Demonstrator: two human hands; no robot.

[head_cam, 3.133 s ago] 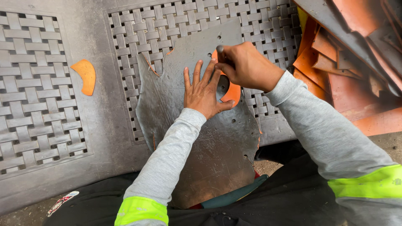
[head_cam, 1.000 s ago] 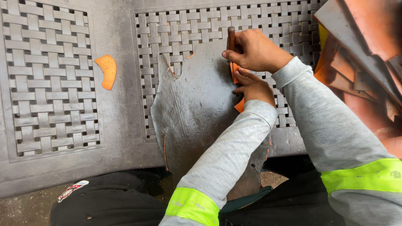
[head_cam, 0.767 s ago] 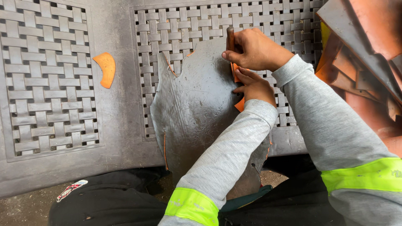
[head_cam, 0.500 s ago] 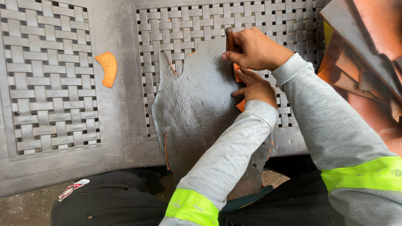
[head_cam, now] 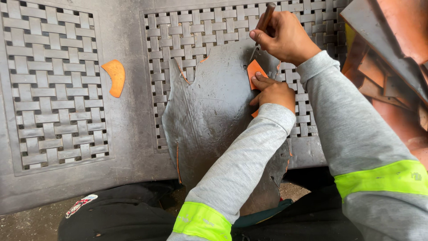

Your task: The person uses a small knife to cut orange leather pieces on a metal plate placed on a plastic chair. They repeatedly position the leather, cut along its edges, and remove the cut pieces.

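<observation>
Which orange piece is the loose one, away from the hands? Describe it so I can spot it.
Start at the grey woven-pattern surface and find its left lattice panel. At that panel's upper right edge lies a curved orange piece, crescent shaped. Unlike the orange piece under the left hand, nothing touches it.

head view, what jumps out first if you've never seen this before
The big dark grey sheet lying across the woven-pattern grey surface in the middle draws the eye first. At its upper right edge the left hand presses down an orange template piece while the right hand holds a wooden-handled tool against it. A second orange curved piece lies alone at the left.
</observation>
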